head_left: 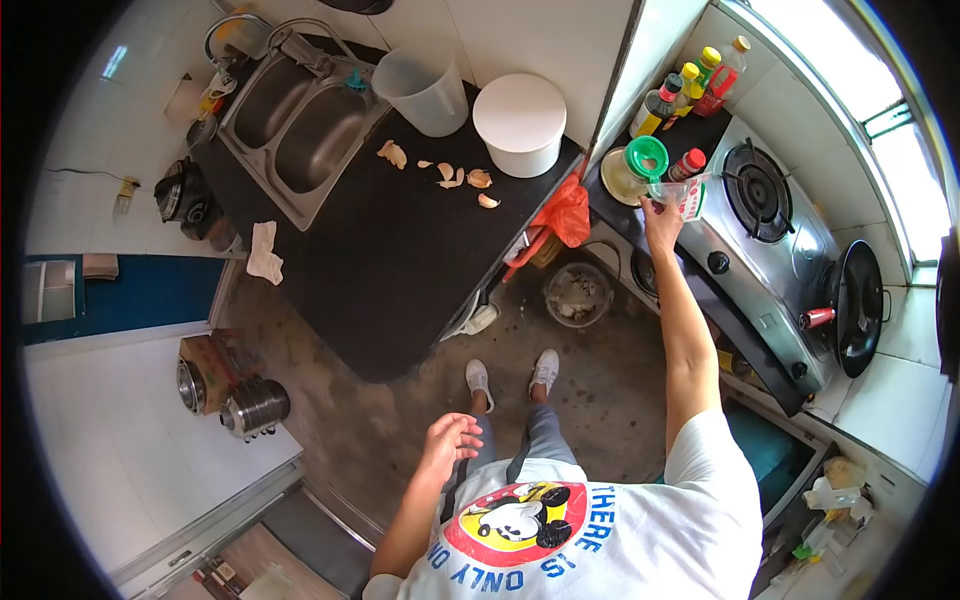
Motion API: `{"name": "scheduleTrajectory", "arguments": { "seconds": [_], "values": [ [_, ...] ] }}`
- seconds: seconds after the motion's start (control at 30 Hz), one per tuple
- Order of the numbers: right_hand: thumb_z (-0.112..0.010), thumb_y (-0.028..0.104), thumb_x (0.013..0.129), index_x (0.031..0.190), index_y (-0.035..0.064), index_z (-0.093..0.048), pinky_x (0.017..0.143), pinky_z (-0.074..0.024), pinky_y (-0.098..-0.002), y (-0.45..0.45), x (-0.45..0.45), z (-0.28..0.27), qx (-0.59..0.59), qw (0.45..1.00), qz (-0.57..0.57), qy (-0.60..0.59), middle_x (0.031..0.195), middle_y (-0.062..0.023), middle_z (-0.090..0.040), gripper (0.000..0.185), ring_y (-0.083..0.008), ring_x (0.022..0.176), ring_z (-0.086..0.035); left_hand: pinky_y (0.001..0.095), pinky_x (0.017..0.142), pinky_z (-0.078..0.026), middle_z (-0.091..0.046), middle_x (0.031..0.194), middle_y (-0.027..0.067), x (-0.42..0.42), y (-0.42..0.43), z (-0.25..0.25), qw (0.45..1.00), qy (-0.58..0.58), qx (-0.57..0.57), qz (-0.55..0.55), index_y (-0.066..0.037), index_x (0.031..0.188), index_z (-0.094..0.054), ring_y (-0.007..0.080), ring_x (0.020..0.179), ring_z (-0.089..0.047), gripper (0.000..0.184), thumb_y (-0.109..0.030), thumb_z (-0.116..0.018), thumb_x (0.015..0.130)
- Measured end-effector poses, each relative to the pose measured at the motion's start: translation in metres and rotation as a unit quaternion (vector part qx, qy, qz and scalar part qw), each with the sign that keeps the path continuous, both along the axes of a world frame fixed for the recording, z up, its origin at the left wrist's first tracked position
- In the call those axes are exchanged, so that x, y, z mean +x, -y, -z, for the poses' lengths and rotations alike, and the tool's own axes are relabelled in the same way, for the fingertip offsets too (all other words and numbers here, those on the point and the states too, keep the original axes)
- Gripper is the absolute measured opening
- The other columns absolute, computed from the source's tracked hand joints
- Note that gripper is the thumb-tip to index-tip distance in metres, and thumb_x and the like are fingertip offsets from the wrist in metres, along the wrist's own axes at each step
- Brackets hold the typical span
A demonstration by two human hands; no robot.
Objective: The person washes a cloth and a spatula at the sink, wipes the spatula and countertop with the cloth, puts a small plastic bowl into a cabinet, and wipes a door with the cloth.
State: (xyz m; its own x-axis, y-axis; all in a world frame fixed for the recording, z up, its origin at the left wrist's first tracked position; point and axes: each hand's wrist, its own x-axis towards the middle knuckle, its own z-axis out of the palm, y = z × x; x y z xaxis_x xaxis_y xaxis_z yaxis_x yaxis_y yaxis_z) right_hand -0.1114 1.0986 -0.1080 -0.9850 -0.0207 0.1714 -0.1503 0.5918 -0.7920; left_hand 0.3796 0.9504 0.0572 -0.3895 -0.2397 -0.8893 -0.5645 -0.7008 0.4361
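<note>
Evidently, the fingers of the right hand are at a thin, translucent packet printed red and green; whether they grip it cannot be told. Just beside, on the dark, smooth counter, stands a round jar with pale contents and a glossy green lid; near it, a red-capped bottle. Alongside sits the metal stove, its burner black and circular. The right arm reaches forward, nearly straight. The left hand, fingers loosely curled, hangs before the torso, visibly holding nothing.
</note>
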Motion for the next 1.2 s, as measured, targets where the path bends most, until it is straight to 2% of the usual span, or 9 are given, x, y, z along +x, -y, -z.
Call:
{"name": "scheduleTrajectory", "arguments": {
  "seconds": [0.3, 0.47, 0.7, 0.97, 1.03, 1.07, 1.1, 1.13, 1.2],
  "values": [
    [-0.069, 0.039, 0.070, 0.090, 0.0007, -0.057, 0.070, -0.0453, -0.0394, 0.006, 0.002, -0.059, 0.052, 0.998, 0.039, -0.024, 0.081, -0.0161, -0.063, 0.045, -0.0309, 0.076, -0.061, 0.0264, 0.055, -0.048, -0.060, 0.085, 0.0078, -0.002, -0.007, -0.002, 1.000, -0.010, -0.007, 0.014, -0.006, 0.095, -0.053, 0.0138, 0.066, -0.059, 0.017, -0.021, -0.049, 0.089],
    [-0.070, 0.041, 0.068, 0.109, -0.0010, -0.044, 0.076, -0.0440, -0.0399, 0.010, -0.014, -0.064, 0.093, 0.995, 0.010, -0.021, 0.085, -0.0154, -0.064, 0.064, -0.0308, 0.084, -0.060, 0.0263, 0.055, -0.048, -0.059, 0.085, 0.0079, 0.002, -0.011, -0.003, 1.000, -0.011, -0.007, 0.005, -0.006, 0.095, -0.052, 0.0138, 0.066, -0.059, 0.017, -0.022, -0.049, 0.089],
    [-0.069, 0.042, 0.069, 0.130, 0.0005, -0.028, 0.088, -0.0403, -0.0384, 0.019, -0.027, -0.081, 0.106, 0.993, -0.055, -0.022, 0.115, -0.0226, -0.052, 0.085, -0.0348, 0.103, -0.052, 0.0266, 0.055, -0.048, -0.059, 0.085, 0.0079, 0.004, -0.012, -0.002, 1.000, -0.012, -0.009, 0.003, -0.006, 0.095, -0.052, 0.0137, 0.066, -0.059, 0.017, -0.022, -0.049, 0.088],
    [-0.068, 0.034, 0.070, 0.127, 0.0016, -0.034, 0.089, -0.0395, -0.0393, 0.014, -0.032, -0.089, 0.148, 0.981, -0.085, -0.089, 0.115, -0.0219, -0.050, 0.075, -0.0341, 0.107, -0.049, 0.0265, 0.055, -0.048, -0.059, 0.085, 0.0077, 0.008, -0.008, -0.004, 1.000, -0.012, -0.015, -0.016, -0.006, 0.094, -0.053, 0.0139, 0.065, -0.059, 0.016, -0.020, -0.049, 0.088],
    [-0.064, 0.021, 0.074, 0.120, 0.0001, -0.042, 0.090, -0.0384, -0.0386, 0.009, -0.001, -0.089, 0.135, 0.969, -0.063, -0.198, 0.115, -0.0193, -0.050, 0.055, -0.0326, 0.107, -0.048, 0.0263, 0.054, -0.048, -0.059, 0.085, 0.0077, 0.006, -0.005, -0.005, 0.999, -0.013, -0.017, -0.027, -0.006, 0.095, -0.053, 0.0139, 0.065, -0.059, 0.016, -0.020, -0.048, 0.088],
    [-0.062, 0.013, 0.074, 0.114, -0.0010, -0.045, 0.088, -0.0397, -0.0386, 0.006, 0.022, -0.093, 0.096, 0.974, -0.080, -0.189, 0.110, -0.0193, -0.052, 0.045, -0.0328, 0.104, -0.049, 0.0261, 0.053, -0.048, -0.059, 0.084, 0.0077, 0.006, -0.003, -0.006, 0.999, -0.015, -0.020, -0.035, -0.006, 0.095, -0.053, 0.0140, 0.064, -0.059, 0.015, -0.019, -0.048, 0.088],
    [-0.060, 0.007, 0.074, 0.110, 0.0001, -0.046, 0.083, -0.0417, -0.0386, 0.008, 0.055, -0.111, 0.060, 0.990, -0.098, -0.084, 0.105, -0.0188, -0.053, 0.039, -0.0335, 0.099, -0.051, 0.0264, 0.052, -0.049, -0.060, 0.084, 0.0082, 0.006, -0.002, -0.007, 0.999, -0.018, -0.024, -0.040, -0.006, 0.095, -0.053, 0.0147, 0.064, -0.059, 0.016, -0.019, -0.048, 0.088],
    [-0.057, 0.004, 0.074, 0.110, 0.0023, -0.047, 0.079, -0.0436, -0.0385, 0.001, 0.076, -0.085, 0.066, 0.973, -0.138, -0.170, 0.101, -0.0183, -0.053, 0.037, -0.0332, 0.093, -0.053, 0.0267, 0.052, -0.049, -0.060, 0.084, 0.0087, 0.007, 0.001, -0.007, 0.998, -0.020, -0.028, -0.043, -0.006, 0.096, -0.053, 0.0153, 0.064, -0.060, 0.016, -0.019, -0.047, 0.089],
    [-0.056, 0.001, 0.073, 0.110, 0.0028, -0.046, 0.074, -0.0446, -0.0388, -0.007, 0.135, -0.063, 0.021, 0.959, -0.248, -0.137, 0.097, -0.0183, -0.053, 0.038, -0.0331, 0.086, -0.054, 0.0272, 0.052, -0.050, -0.060, 0.084, 0.0091, 0.013, 0.006, -0.008, 0.998, -0.019, -0.042, -0.047, -0.005, 0.096, -0.053, 0.0160, 0.064, -0.060, 0.017, -0.019, -0.047, 0.089]
  ]
}}
